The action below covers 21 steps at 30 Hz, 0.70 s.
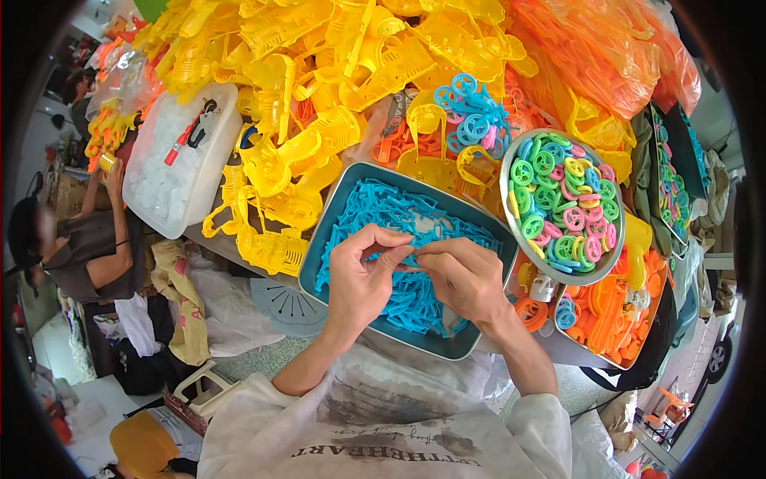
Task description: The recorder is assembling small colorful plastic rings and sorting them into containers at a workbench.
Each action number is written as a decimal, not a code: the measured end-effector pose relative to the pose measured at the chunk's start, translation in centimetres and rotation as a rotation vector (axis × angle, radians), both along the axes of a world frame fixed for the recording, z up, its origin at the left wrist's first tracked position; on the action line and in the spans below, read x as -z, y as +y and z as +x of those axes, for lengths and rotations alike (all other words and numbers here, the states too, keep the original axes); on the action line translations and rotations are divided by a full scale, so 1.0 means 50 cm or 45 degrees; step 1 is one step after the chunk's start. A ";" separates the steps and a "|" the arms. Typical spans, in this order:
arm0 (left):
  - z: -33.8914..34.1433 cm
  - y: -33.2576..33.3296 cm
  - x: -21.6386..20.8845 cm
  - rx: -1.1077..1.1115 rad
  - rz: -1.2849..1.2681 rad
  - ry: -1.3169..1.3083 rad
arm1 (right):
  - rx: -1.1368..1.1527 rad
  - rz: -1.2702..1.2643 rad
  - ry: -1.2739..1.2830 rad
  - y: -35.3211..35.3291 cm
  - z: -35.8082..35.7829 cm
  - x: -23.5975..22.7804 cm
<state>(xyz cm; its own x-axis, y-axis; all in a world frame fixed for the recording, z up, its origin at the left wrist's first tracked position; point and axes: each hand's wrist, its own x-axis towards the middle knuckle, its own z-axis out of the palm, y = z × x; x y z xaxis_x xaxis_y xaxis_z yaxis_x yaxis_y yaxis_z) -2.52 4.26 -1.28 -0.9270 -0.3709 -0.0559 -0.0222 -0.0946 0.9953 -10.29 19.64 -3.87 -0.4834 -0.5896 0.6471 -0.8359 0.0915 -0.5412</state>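
My left hand [363, 270] and my right hand [468, 277] meet over a dark teal tray [313, 292]. Their thumbs and fingertips are pinched close together on a small blue plastic part [410, 260], mostly covered by the fingers. Slim blue plastic pieces [371, 209] fill the tray below in a loose heap, with bits of its pale bottom showing through. Right of the tray, a round metal bowl [511, 209] carries small spoked plastic wheels [573, 217] in green, pink, blue and yellow.
Yellow plastic mouldings [319, 144] pile up behind the tray. A white tub [219, 172] with translucent pieces and red-and-black cutters [190, 137] stands left. Blue wheeled parts [477, 120] lie near the bowl. Orange parts [614, 307] fill a box at right. Another person [92, 247] works at far left.
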 end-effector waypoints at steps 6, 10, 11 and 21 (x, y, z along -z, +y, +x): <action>-0.003 -0.004 0.007 0.013 0.010 -0.036 | -0.007 0.015 0.007 0.002 0.000 0.002; 0.000 -0.001 0.004 0.019 -0.075 -0.061 | -0.033 0.041 0.016 0.003 0.001 0.004; 0.000 -0.001 0.003 0.018 -0.076 -0.064 | -0.039 0.035 0.014 0.004 0.001 0.003; -0.004 0.003 -0.014 0.061 -0.121 -0.076 | 0.017 0.025 -0.059 0.004 0.005 0.005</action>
<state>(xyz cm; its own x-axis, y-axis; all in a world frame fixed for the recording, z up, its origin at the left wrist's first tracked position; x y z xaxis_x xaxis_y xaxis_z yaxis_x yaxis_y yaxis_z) -2.71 4.38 -0.60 -0.9397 -0.3328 -0.0785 -0.0840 0.0024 0.9965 -10.03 19.83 -4.13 -0.5206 -0.5949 0.6125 -0.8088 0.1136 -0.5770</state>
